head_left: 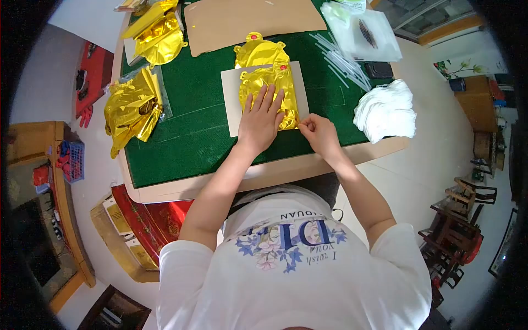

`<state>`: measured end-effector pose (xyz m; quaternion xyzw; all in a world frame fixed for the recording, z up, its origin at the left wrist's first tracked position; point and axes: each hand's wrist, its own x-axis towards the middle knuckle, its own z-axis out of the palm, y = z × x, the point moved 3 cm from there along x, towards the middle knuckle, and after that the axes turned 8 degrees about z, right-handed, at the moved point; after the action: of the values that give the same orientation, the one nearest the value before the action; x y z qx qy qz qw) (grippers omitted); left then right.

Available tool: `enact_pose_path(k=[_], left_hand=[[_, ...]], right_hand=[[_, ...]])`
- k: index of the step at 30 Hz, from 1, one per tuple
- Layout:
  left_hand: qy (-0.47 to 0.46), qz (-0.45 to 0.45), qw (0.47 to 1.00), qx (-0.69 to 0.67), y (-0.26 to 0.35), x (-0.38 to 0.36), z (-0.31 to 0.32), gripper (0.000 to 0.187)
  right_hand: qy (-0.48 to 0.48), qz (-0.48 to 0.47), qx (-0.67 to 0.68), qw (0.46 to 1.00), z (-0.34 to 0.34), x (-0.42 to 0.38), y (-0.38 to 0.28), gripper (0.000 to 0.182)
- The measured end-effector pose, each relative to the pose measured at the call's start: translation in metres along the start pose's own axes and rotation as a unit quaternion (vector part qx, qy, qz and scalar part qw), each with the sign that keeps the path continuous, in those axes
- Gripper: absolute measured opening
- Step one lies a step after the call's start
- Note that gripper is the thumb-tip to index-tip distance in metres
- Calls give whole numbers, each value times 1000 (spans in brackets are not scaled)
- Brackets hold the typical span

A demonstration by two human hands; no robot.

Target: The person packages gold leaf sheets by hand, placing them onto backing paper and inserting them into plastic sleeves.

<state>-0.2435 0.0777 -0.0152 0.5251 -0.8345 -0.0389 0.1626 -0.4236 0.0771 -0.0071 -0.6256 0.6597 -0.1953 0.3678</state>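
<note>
A flat gold foil balloon [290, 104] lies on a pale cardboard sheet [232, 102] in front of me, with a small red spot near its top. A second gold foil balloon [263, 54] shows behind it, partly covered, also with a red spot. My left hand [260, 122] rests flat on the nearer balloon with its fingers spread. At the balloon's lower right corner, my right hand [322, 136] is closed in a pinch on its edge.
Gold foil balloons [135, 107] are piled at the left, with more gold foil [162, 41] behind them. A brown cardboard sheet [253, 19] lies at the back. White straws [341, 60], clear plastic bags [379, 41], a dark case [378, 70] and white sheets [385, 111] are at the right.
</note>
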Motion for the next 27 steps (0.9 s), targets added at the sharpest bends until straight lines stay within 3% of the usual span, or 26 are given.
enact_pose_path(k=[2,4,8,10,13,20,22,23,25,26,27], left_hand=[[2,0,1000,2,0,0,1,53],[4,-1,1000,5,-1,0,0,53],[7,2,1000,-12,0,0,-2,52],[5,3,1000,-11,1,0,0,53],[7,5,1000,2,-1,0,1,53],[18,5,1000,0,-1,0,2,52],[16,3,1000,-1,-1,0,1,52],[12,3,1000,0,-1,1,1,52],[6,1,1000,0,0,0,1,52],[7,3,1000,-3,0,0,1,53],[8,5,1000,-5,1,1,-1,55]], right_hand=[[6,-13,11,1000,0,0,1,14],[-73,43,68,994,1,1,4,12],[-133,152,90,975,0,2,-1,17],[-107,67,47,991,0,6,0,17],[-98,35,42,994,3,6,-1,14],[-67,24,9,997,0,-4,-9,10],[55,-69,-110,990,-13,-18,-28,13],[54,-70,-111,990,-15,-21,-30,13],[93,-281,-140,945,-20,-34,-41,32],[92,-280,-141,945,-18,-38,-36,32],[87,-294,-229,924,-13,-43,-32,36]])
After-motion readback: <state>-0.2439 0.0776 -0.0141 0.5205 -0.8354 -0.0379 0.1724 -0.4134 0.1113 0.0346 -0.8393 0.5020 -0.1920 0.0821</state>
